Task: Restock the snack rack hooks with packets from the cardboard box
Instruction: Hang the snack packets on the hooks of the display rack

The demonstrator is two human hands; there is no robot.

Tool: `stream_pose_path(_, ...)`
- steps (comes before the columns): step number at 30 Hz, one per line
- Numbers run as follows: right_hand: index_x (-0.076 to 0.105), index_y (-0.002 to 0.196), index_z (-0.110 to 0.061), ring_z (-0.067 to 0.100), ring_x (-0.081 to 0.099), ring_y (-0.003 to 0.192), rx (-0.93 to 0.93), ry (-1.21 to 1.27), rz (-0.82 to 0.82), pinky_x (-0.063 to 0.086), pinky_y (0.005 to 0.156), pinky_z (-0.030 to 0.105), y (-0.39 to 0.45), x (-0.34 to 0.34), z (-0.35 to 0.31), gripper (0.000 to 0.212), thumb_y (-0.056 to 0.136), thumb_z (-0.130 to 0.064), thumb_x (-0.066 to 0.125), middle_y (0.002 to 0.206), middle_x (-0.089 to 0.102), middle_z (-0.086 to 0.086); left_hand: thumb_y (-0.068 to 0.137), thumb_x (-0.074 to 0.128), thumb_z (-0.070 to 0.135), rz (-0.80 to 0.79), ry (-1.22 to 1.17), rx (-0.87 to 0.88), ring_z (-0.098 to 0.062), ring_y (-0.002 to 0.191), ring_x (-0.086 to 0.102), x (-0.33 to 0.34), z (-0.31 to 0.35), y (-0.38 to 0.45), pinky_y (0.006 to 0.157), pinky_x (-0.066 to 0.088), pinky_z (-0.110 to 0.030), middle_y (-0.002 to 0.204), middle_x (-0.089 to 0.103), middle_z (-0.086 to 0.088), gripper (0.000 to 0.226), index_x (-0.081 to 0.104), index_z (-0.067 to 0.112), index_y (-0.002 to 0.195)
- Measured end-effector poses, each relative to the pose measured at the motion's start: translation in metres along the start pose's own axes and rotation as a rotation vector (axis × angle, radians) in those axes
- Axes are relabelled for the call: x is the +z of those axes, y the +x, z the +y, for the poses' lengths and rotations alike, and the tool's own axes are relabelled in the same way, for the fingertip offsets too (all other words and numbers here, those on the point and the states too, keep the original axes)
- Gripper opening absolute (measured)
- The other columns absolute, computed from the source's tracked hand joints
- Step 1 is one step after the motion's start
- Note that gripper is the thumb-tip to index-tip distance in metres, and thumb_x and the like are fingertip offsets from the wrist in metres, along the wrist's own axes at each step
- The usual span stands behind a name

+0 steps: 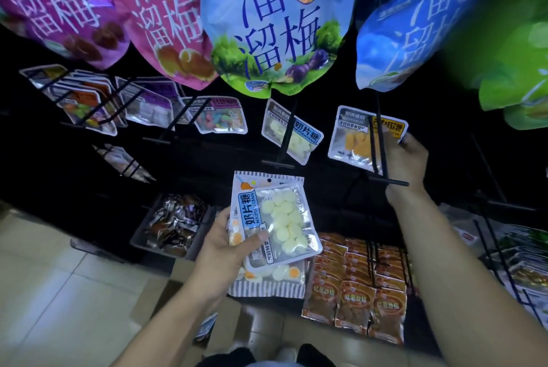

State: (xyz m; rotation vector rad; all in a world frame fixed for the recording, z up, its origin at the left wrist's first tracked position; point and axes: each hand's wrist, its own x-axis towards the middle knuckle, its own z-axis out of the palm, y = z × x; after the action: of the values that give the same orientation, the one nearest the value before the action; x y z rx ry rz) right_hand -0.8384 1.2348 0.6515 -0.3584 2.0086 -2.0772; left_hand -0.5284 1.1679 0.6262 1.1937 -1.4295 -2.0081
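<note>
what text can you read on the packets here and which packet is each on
"溜溜梅": blue-white hanging bag; likewise on the purple bag, pink bag and blue bag.
"奶片糖 NAIPIANTANG": packet in the left hand, and the hooked packet.
Orange packets, yellow-candy packet, remaining small print: too blurred.

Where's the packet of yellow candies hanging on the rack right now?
In the head view it hangs right of centre: the clear packet of yellow candies on a black wire hook, right of the hanging milk-tablet packet, with the right hand touching its right edge.
</note>
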Motion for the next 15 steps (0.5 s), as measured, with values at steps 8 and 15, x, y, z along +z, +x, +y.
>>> stream_pose_path(8,0.067,0.109,-0.017,0.019,0.069,0.095,0.115,-0.029,0.102,0.055,0.096,0.054,-0.093,0.008,0.030,0.031,0.088,-0.038,0.078,0.107,0.073,0.008,0.087,0.076,0.000,0.022,-0.047,0.017,-0.021,0.105,0.078,-0.025,0.000,0.001,0.077,0.063,-0.025,0.116,0.079,-0.004,0.053,0.057,0.019,0.133)
stream_pose_path(15,0.072,0.098,-0.018,0.015,0.075,0.081,0.292,-0.227,-0.535,0.055,0.069,0.021,-0.176,0.042,0.014,0.023,0.082,-0.030,0.082,0.089,0.078,0.003,0.085,0.079,0.001,-0.089,0.011,0.034,-0.021,0.111,0.075,-0.050,0.005,0.007,0.086,0.063,-0.029,0.120,0.078,-0.002,0.058,0.057,0.020,0.134)
